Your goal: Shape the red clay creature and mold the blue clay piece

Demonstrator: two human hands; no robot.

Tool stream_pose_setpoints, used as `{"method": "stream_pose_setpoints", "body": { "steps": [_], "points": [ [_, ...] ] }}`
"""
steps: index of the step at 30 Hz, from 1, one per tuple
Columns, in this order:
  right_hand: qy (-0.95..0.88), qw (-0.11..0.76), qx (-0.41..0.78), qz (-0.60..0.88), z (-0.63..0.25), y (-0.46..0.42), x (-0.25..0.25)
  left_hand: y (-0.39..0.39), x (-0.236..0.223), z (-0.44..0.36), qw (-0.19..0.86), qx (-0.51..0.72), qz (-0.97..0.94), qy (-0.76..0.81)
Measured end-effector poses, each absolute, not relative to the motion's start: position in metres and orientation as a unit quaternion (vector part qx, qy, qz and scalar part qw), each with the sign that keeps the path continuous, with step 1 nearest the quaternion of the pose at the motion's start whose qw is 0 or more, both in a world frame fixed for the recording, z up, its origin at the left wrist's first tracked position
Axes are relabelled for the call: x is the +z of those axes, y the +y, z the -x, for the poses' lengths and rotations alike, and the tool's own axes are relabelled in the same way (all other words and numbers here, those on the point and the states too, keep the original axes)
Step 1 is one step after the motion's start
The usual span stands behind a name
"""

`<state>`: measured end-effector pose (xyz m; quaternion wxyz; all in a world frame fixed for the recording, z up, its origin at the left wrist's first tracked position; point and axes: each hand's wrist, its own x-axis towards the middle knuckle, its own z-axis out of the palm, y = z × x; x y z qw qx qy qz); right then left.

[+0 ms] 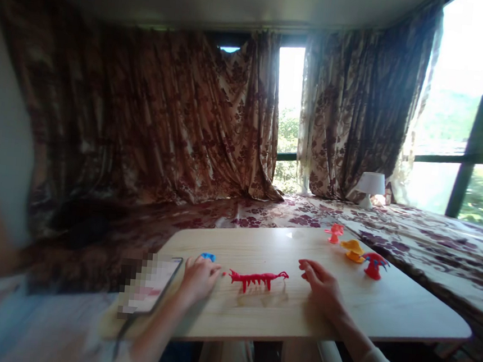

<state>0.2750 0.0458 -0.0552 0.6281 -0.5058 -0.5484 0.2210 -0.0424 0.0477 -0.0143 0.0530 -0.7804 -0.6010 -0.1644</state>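
Observation:
A red clay figure (257,280) with a long body, several short legs and a looped tail stands on the light wooden table (229,321) between my hands. My left hand (201,279) is to its left with the fingers curled closed; whatever they may hold is hidden. Just behind that hand lies a blue clay lump (208,256), partly covered by it. A tiny red bit (224,273) shows by the left fingertips. To the right of the figure, apart from it, my right hand (321,281) has its thumb and fingers pinched together. Anything between them is too small to name.
A tablet (156,289), partly pixelated, lies at the table's left edge. At the right back stand a pink clay figure (335,233), a yellow one (352,250) and a red one with blue strands (374,266). Behind are a white lamp (370,184) and floral curtains (166,118).

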Motion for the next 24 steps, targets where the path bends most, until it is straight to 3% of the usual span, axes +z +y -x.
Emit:
{"method": "stream_pose_setpoints", "body": {
  "steps": [6,11,17,24],
  "points": [
    [-0.537,0.643,0.216,0.501,-0.274,0.041,-0.049,0.058,-0.016,0.031,0.048,-0.213,0.779,-0.588],
    [-0.567,0.641,0.223,0.467,-0.246,0.006,-0.044,0.025,-0.011,0.027,0.049,-0.352,0.734,-0.579],
    [-0.705,0.568,0.215,0.366,-0.192,-0.03,-0.041,-0.024,-0.023,-0.03,-0.052,-0.453,0.736,-0.5],
    [-0.72,0.532,0.191,0.402,-0.2,-0.022,-0.047,-0.02,-0.035,-0.07,-0.132,-0.493,0.711,-0.484]
  ]
}}
